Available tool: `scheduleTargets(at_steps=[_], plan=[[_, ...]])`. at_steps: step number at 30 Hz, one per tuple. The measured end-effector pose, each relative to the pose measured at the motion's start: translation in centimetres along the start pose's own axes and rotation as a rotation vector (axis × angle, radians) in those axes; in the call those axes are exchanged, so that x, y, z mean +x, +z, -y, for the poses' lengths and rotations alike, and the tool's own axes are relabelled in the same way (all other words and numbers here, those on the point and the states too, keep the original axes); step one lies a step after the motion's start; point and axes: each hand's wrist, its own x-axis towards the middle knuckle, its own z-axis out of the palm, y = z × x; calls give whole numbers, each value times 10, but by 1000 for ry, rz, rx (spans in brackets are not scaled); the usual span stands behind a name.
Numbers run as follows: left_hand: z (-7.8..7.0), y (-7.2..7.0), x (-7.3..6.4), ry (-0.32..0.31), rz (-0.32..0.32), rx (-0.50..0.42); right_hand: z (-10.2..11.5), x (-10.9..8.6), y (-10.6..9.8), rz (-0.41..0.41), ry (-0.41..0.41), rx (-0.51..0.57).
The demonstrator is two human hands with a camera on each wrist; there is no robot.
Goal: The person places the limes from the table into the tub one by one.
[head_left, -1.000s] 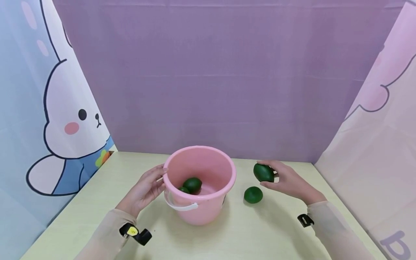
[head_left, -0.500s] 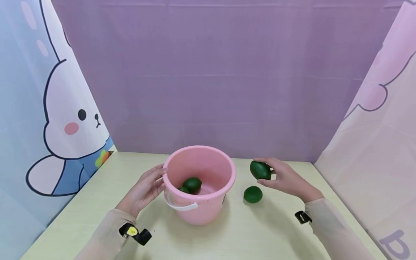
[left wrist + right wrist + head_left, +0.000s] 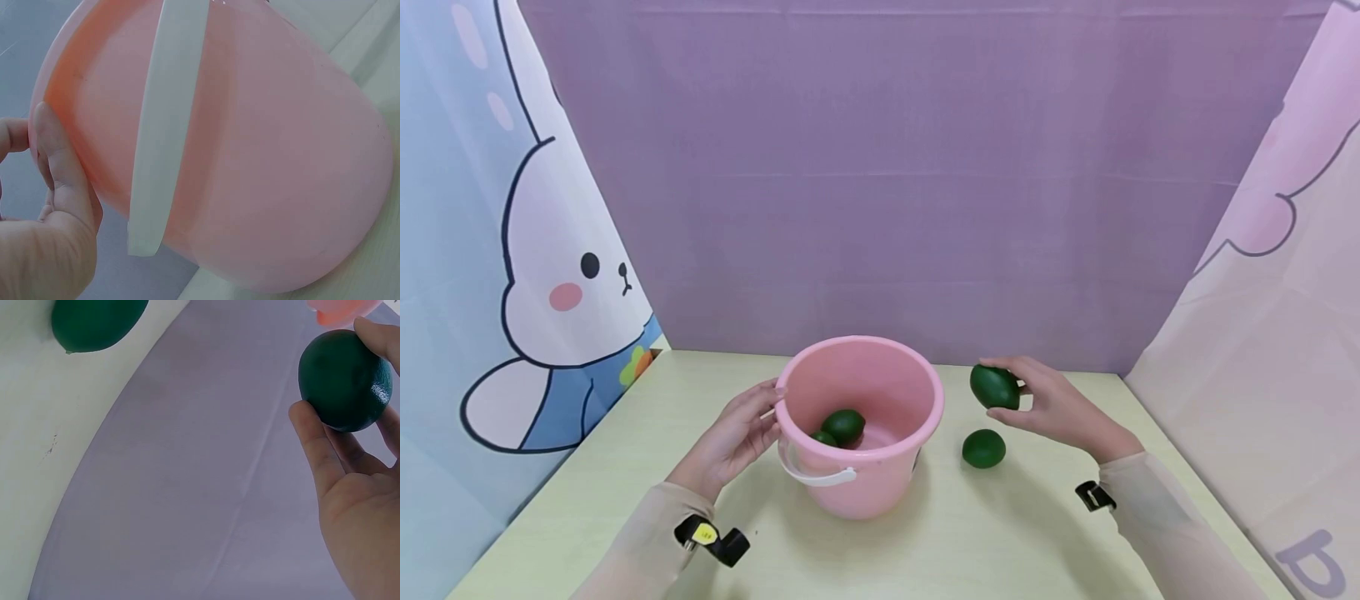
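A pink plastic bucket with a white handle stands upright on the table. My left hand holds its rim from the left; in the left wrist view the thumb presses below the rim. Inside the bucket lie two dark green limes, the larger one in plain sight and the other partly hidden by the front rim. Right of the bucket, my right hand pinches another glossy lime between thumb and fingers, raised above the table. Below it a further lime rests on the table.
The pale table reaches back to a purple cloth wall. Printed cloth panels stand on the left and right. Black straps sit on both sleeves.
My right hand has moved slightly left and up with the lime, closer to the bucket. The left hand, the bucket and the other limes stay where they were.
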Motion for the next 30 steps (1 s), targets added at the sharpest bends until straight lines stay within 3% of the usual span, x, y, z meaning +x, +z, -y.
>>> scheduleTargets(at_steps=[30], plan=[[0,0,0,9,13,-3,17,18,-4,-20,-59,0]])
